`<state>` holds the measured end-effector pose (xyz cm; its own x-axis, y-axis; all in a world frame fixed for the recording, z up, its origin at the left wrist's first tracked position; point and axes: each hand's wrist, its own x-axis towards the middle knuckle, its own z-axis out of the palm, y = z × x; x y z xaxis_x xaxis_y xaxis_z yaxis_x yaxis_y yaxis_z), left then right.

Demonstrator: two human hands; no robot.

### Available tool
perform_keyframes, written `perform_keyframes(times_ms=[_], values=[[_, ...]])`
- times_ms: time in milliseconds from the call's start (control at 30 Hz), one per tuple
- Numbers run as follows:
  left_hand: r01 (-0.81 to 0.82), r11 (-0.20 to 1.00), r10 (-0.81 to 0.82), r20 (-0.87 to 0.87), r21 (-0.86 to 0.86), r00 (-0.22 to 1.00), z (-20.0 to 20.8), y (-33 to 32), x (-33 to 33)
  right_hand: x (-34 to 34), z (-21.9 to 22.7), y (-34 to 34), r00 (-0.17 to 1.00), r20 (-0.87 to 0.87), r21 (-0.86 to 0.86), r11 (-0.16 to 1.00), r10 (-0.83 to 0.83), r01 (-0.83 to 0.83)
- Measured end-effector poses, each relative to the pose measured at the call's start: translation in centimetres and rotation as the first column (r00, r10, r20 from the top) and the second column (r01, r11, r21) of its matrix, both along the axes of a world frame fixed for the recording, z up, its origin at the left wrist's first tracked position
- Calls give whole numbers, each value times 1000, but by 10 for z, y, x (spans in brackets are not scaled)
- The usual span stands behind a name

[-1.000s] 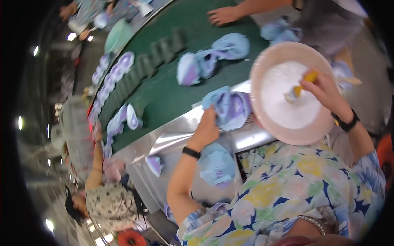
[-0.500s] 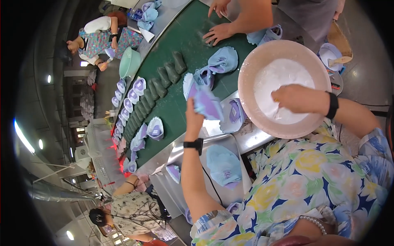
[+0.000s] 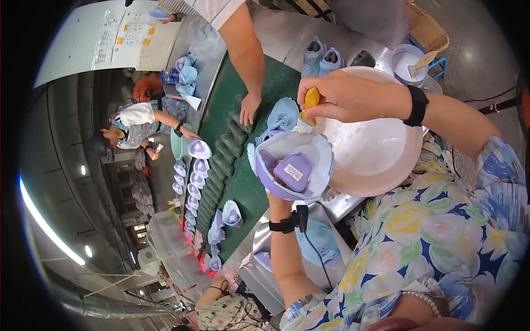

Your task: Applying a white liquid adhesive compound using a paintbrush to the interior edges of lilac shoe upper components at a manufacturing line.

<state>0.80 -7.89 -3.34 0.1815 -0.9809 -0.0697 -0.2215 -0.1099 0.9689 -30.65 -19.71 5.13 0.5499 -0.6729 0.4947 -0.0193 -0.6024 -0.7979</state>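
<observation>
My left hand (image 3: 280,206) holds up a light-blue and purple shoe upper (image 3: 295,171), its pale inside and a small white label facing me. The upper hides most of the fingers. In my right hand (image 3: 353,98) is a brush (image 3: 312,99) with a yellow handle. Its white-coated bristles touch or nearly touch the top edge of the upper. Under my right hand stands a wide pale-pink basin (image 3: 406,176) of white liquid. Behind the held upper, more light-blue shoe uppers (image 3: 283,114) lie on the green belt.
A green conveyor belt (image 3: 251,185) carries rows of dark foot-shaped pieces (image 3: 212,179) and purple uppers (image 3: 194,190). A co-worker's hand (image 3: 250,107) reaches onto it; another person (image 3: 138,118) works across. Light-blue shoes (image 3: 322,58) and a white bucket (image 3: 408,63) stand beyond the basin.
My right hand has come out of the basin with the brush and moved left to the upper. My left hand has turned the upper inside toward me. The view has shifted.
</observation>
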Motion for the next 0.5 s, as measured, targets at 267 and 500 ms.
perform_keyframes(times_ms=[267,500], values=[[190,898,118,634,-397,765,-13,11,-15,0,-18,14,964,-66,314,912,-256,264],[-101,853,406,528,-512,746,-3,-1,-40,14,-33,27,962,19,589,780,-274,210]])
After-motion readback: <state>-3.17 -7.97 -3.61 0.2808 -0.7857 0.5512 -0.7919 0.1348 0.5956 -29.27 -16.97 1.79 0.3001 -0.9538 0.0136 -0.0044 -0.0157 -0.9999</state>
